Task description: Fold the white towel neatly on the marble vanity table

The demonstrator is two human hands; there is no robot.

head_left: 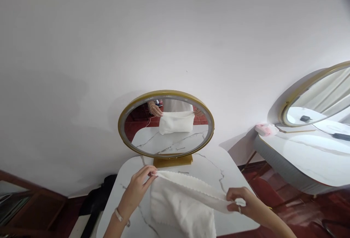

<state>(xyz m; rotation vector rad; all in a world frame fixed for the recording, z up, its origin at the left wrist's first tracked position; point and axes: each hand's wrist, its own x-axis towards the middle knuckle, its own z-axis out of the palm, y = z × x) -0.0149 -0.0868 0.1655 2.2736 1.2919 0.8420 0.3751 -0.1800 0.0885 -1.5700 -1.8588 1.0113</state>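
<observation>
A soft white cloth [180,201] with a scalloped edge hangs stretched between my two hands, over the marble-patterned table [131,205]. My left hand [140,185] pinches its upper left corner between thumb and fingers. On the other side, my right hand [240,201] grips the upper right corner, set lower and closer to me. The cloth's top edge slants down to the right, and its lower part drapes toward me, cut off by the bottom of the view. Just behind stands a round gold-framed mirror [166,121], where the cloth and both hands are reflected.
The mirror's gold base [173,160] rests at the table's back edge by the wall [175,48]. At right, a second table [303,150] carries another mirror [322,96], a pink-and-white packet [266,129] and a dark corded item [341,136]. A wooden cabinet [32,205] stands at lower left.
</observation>
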